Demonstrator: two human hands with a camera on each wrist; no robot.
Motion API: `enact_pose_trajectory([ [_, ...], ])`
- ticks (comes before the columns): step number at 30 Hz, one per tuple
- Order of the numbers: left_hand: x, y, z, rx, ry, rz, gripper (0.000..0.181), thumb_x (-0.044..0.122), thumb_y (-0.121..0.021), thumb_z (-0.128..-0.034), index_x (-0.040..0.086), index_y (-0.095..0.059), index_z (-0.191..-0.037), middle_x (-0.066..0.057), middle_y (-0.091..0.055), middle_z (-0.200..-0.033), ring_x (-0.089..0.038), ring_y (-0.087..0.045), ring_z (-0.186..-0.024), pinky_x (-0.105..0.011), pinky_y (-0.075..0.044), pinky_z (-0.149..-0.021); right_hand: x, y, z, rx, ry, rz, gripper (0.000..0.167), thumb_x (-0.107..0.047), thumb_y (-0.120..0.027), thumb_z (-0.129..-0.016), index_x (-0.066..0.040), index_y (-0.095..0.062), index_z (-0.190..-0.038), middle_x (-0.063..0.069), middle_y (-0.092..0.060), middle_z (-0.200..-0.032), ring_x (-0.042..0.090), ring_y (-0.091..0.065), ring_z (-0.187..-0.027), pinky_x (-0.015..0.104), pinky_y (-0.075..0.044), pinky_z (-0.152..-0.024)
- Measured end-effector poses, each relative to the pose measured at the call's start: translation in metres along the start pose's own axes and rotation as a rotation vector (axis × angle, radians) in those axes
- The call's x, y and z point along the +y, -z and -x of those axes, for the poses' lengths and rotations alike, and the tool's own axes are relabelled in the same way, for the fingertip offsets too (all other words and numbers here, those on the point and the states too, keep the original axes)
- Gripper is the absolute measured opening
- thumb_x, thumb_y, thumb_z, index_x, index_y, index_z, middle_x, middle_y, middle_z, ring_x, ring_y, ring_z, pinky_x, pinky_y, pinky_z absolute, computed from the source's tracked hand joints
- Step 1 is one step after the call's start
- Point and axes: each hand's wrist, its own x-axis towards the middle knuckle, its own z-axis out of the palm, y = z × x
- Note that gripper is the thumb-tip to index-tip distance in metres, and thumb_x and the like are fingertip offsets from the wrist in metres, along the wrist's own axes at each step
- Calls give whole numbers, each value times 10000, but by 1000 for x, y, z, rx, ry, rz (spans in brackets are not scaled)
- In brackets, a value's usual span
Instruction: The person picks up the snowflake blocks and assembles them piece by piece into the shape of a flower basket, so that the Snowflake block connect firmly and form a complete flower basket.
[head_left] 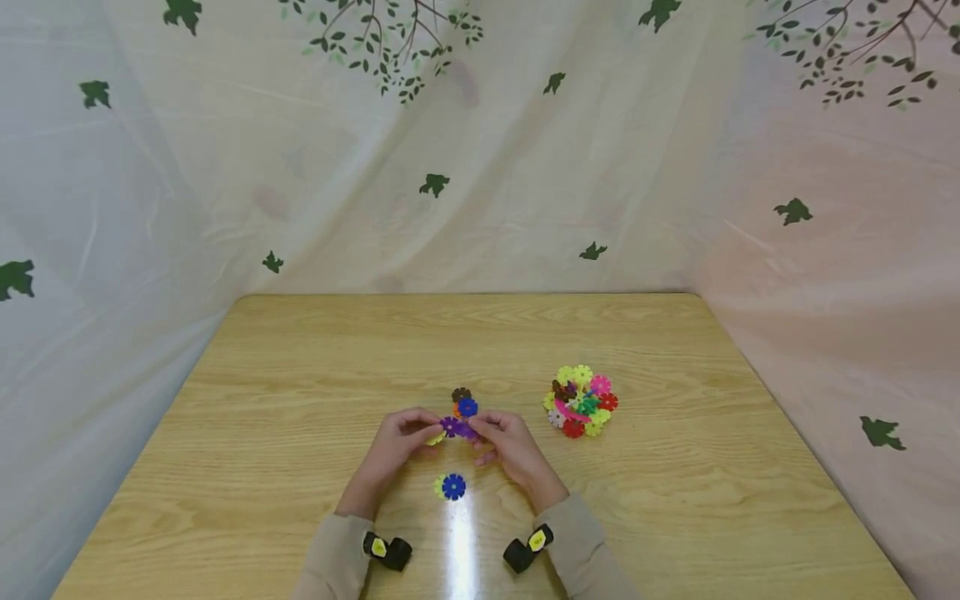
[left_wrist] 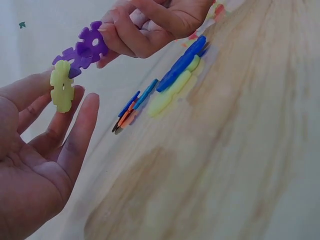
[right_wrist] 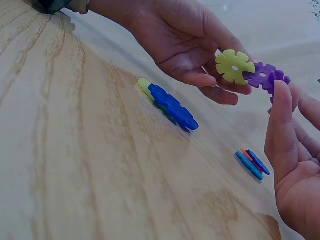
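Note:
Three linked snowflake-shaped plastic discs are held up between the two hands, a yellow snowflake disc (left_wrist: 62, 95) slotted to two purple snowflake discs (left_wrist: 92, 41). My left hand (head_left: 397, 446) pinches the yellow one between thumb and fingers. The far purple disc is in the pinch of my right hand (head_left: 516, 454), whose fingertips cover part of it. Just beyond the hands lies a small group with a blue disc (head_left: 468, 407), a brown disc (head_left: 461, 394) and an orange one. Closer to the body, a dark blue disc (head_left: 453, 487) overlaps a yellow-green disc (head_left: 439, 487).
A heap of multicoloured snowflake discs (head_left: 573, 429) lies to the right of the hands. Everything rests on a wooden table (head_left: 300, 358), with a printed cloth (head_left: 510, 183) hanging behind and at both sides. Black wrist cameras (head_left: 396, 553) sit at both sleeves.

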Motion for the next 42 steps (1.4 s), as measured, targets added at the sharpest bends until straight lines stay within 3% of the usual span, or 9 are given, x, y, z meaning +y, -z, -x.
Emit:
enact_pose_trajectory([
  [3,0,0,0,25,13,10,267,41,-639,-899,-137,-606,-1095,9,-661,-958,-109,-642,-882,-336,-612,-787,1,0,-1,0,-1,-15,170,-183,-544,-992,-81,-678,-965,-45,-614,-737,54,-571,-653,203,-563,-517],
  [8,2,1,-1,88,14,4,227,12,-606,-917,-147,-596,-1077,-17,-645,-933,-112,-633,-860,-345,-617,-762,2,0,-1,-12,19,24,276,-197,-517,-1005,49,-633,-1058,-31,-638,-756,60,-579,-662,212,-567,-528],
  [12,4,2,-2,147,22,12,215,4,-602,-919,-148,-594,-1071,-21,-629,-913,-125,-622,-848,-339,-620,-737,3,1,-2,-72,40,208,308,-161,-579,-973,116,-614,-1104,0,-656,-814,69,-601,-694,228,-584,-576],
  [19,7,5,-4,203,32,52,205,9,-573,-943,-146,-585,-1077,-11,-613,-922,-113,-621,-836,-322,-621,-705,-2,8,4,-281,135,623,283,-83,-713,-860,-5,-686,-1131,147,-693,-981,69,-610,-735,237,-575,-598],
  [24,7,6,-4,210,39,67,186,9,-563,-949,-137,-585,-1063,1,-616,-919,-98,-626,-823,-310,-620,-700,-4,4,7,-357,255,864,311,-184,-794,-792,-103,-725,-1084,16,-675,-959,0,-553,-782,164,-514,-694],
  [28,6,7,-4,207,44,67,179,2,-558,-949,-139,-585,-1056,-1,-621,-912,-111,-634,-827,-311,-621,-708,-6,-3,11,-370,278,975,263,-221,-814,-770,-131,-734,-1004,-39,-613,-898,11,-492,-759,147,-464,-685],
  [34,5,7,-3,204,43,80,143,-3,-545,-953,-123,-580,-1021,-5,-611,-901,-144,-641,-844,-317,-620,-724,-3,-6,11,-304,244,919,148,-149,-777,-812,-110,-680,-916,-22,-601,-837,14,-496,-707,152,-462,-630],
  [39,4,6,-2,192,64,101,123,-26,-521,-955,-117,-568,-1021,-30,-611,-935,-156,-652,-866,-323,-617,-762,4,0,7,-158,134,697,122,-157,-670,-910,-56,-643,-972,50,-641,-837,57,-528,-574,216,-516,-477],
  [42,3,5,-1,178,71,97,117,-31,-506,-960,-119,-560,-1015,-37,-630,-933,-159,-669,-853,-316,-616,-761,7,4,4,-68,97,547,179,-154,-640,-932,0,-624,-1022,115,-653,-842,90,-566,-589,271,-547,-460],
])
